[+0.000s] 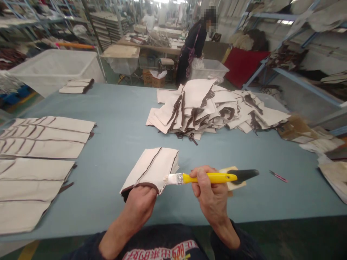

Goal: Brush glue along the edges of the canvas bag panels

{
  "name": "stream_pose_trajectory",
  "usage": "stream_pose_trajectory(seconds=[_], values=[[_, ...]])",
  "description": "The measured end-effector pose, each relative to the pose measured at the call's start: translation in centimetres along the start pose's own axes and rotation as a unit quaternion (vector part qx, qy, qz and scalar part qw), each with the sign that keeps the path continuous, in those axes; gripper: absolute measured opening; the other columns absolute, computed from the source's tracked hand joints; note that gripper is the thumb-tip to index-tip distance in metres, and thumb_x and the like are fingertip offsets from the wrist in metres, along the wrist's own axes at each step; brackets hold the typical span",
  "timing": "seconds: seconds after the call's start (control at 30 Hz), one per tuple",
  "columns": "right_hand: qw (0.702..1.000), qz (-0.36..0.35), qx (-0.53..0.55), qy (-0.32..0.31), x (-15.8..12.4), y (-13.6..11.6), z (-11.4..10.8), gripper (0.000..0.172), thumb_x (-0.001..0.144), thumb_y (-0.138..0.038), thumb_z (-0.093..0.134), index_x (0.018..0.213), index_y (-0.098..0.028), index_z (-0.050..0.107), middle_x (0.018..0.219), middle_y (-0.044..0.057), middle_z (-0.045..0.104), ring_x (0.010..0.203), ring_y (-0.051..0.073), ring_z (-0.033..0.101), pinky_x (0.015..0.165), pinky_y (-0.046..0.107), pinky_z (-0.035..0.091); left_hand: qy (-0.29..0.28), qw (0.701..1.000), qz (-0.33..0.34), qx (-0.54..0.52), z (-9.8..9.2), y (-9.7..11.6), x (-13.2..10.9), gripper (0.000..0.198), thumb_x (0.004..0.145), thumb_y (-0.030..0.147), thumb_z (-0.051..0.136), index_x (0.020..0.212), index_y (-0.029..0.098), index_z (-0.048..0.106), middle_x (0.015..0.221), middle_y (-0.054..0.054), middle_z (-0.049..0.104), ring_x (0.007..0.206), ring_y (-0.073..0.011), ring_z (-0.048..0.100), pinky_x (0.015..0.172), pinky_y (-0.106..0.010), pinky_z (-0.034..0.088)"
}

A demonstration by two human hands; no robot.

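Note:
A cream fabric pouch (151, 167) with dark brown piping lies in front of me, its brown-edged opening toward my body. My left hand (142, 202) is at that opening, fingers tucked inside and out of sight, apparently gripping the edge. In my right hand (210, 191) is a flat paintbrush (211, 177) with a yellow handle, closed between thumb and fingers. Its pale bristles touch the right side of the pouch near the opening. Beyond the right hand shows a dark pointed handle (245, 175) by a pale yellow piece (233, 185); whether I hold these I cannot tell.
A heap of similar cream pieces (197, 94) covers the table's far middle and right. Overlapping rows of pouches (59, 139) lie at left, with a small stack (76, 86) behind. A pink-handled cutter (278, 176) rests at right. Another person (191, 47) bends over a white bin (211, 68).

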State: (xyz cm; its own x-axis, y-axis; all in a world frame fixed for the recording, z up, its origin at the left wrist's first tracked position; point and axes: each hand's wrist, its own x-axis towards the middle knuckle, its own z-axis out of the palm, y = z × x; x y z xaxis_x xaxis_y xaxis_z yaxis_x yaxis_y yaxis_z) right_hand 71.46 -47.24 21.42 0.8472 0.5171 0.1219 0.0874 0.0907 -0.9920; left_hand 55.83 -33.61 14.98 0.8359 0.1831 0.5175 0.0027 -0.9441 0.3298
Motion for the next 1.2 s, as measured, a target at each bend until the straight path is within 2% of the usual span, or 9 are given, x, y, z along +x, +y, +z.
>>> stream_pose_trajectory(seconds=[0.13, 0.33, 0.43, 0.57, 0.77, 0.83, 0.93, 1.13, 1.2], values=[[0.998, 0.01, -0.061, -0.031, -0.4, 1.6, 0.2, 0.039, 0.099, -0.05, 0.056, 0.077, -0.019, 0.066, 0.05, -0.004, 0.048, 0.039, 0.009, 0.044, 0.037, 0.022, 0.031, 0.0, 1.0, 0.01, 0.007, 0.9, -0.7, -0.3, 0.029, 0.091, -0.001, 0.042, 0.081, 0.02, 0.059, 0.064, -0.004, 0.062, 0.065, -0.0211, 0.059, 0.062, -0.033, 0.04], [0.988, 0.037, -0.086, -0.121, -1.4, 2.0, 1.0, 0.042, 0.102, -0.049, 0.05, 0.075, -0.021, 0.067, 0.054, -0.001, 0.049, 0.046, 0.012, 0.045, 0.036, 0.024, 0.024, -0.007, 1.0, -0.009, -0.018, 2.0, -1.3, -0.9, 0.029, 0.088, 0.001, 0.042, 0.078, 0.02, 0.06, 0.073, -0.008, 0.067, 0.068, -0.0231, 0.057, 0.065, -0.036, 0.045], [0.99, 0.045, -0.081, -0.103, -1.3, 2.1, 0.9, 0.042, 0.101, -0.048, 0.052, 0.073, -0.021, 0.066, 0.054, -0.001, 0.049, 0.046, 0.012, 0.043, 0.036, 0.023, 0.024, -0.002, 1.0, -0.015, -0.024, 2.2, -1.4, -1.2, 0.029, 0.087, 0.001, 0.041, 0.074, 0.021, 0.057, 0.07, -0.007, 0.064, 0.066, -0.0227, 0.054, 0.061, -0.035, 0.041], [0.997, 0.046, -0.057, -0.013, -0.5, 3.0, 0.4, 0.04, 0.1, -0.05, 0.055, 0.075, -0.021, 0.065, 0.054, -0.004, 0.047, 0.043, 0.01, 0.04, 0.038, 0.022, 0.028, 0.011, 0.999, -0.022, -0.038, 2.4, -1.5, -1.2, 0.027, 0.09, 0.002, 0.043, 0.075, 0.021, 0.054, 0.068, -0.005, 0.061, 0.064, -0.0212, 0.05, 0.061, -0.035, 0.038], [0.99, 0.11, 0.004, -0.092, -0.5, 3.5, 1.3, 0.046, 0.097, -0.057, 0.055, 0.07, -0.021, 0.059, 0.047, -0.009, 0.031, 0.036, 0.007, 0.028, 0.034, 0.022, 0.018, 0.029, 0.997, -0.024, -0.06, 2.6, -1.8, -0.9, 0.027, 0.088, -0.001, 0.042, 0.079, 0.02, 0.055, 0.07, -0.006, 0.062, 0.068, -0.0229, 0.052, 0.061, -0.035, 0.037], [0.993, 0.1, 0.002, -0.062, -0.2, 3.3, 1.4, 0.047, 0.096, -0.059, 0.055, 0.068, -0.021, 0.057, 0.047, -0.009, 0.03, 0.036, 0.007, 0.027, 0.034, 0.022, 0.017, 0.031, 0.998, -0.022, -0.056, 2.6, -1.8, -0.9, 0.027, 0.088, -0.002, 0.042, 0.079, 0.02, 0.056, 0.069, -0.006, 0.062, 0.068, -0.023, 0.053, 0.062, -0.035, 0.037], [0.997, 0.059, -0.039, 0.0, 0.3, 3.7, 1.2, 0.045, 0.097, -0.056, 0.056, 0.069, -0.021, 0.059, 0.05, -0.007, 0.037, 0.039, 0.008, 0.034, 0.036, 0.022, 0.023, 0.025, 0.999, -0.019, -0.043, 2.7, -1.8, -0.9, 0.025, 0.088, -0.002, 0.045, 0.082, 0.019, 0.057, 0.071, -0.007, 0.062, 0.07, -0.0233, 0.054, 0.063, -0.035, 0.039], [0.991, 0.095, -0.058, -0.074, -0.3, 4.7, 0.8, 0.042, 0.1, -0.052, 0.052, 0.073, -0.021, 0.06, 0.05, -0.007, 0.038, 0.04, 0.009, 0.033, 0.037, 0.023, 0.024, 0.017, 0.999, -0.021, -0.029, 3.1, -2.1, -1.1, 0.026, 0.089, -0.002, 0.045, 0.079, 0.021, 0.053, 0.071, -0.006, 0.061, 0.069, -0.0228, 0.051, 0.064, -0.035, 0.039], [0.993, 0.094, -0.048, -0.059, -0.2, 4.6, 0.9, 0.043, 0.1, -0.053, 0.053, 0.072, -0.02, 0.059, 0.05, -0.007, 0.039, 0.04, 0.008, 0.033, 0.037, 0.022, 0.023, 0.013, 0.999, -0.017, -0.033, 3.2, -2.1, -1.1, 0.026, 0.089, -0.002, 0.045, 0.079, 0.021, 0.052, 0.071, -0.006, 0.061, 0.069, -0.0227, 0.051, 0.064, -0.035, 0.038]])
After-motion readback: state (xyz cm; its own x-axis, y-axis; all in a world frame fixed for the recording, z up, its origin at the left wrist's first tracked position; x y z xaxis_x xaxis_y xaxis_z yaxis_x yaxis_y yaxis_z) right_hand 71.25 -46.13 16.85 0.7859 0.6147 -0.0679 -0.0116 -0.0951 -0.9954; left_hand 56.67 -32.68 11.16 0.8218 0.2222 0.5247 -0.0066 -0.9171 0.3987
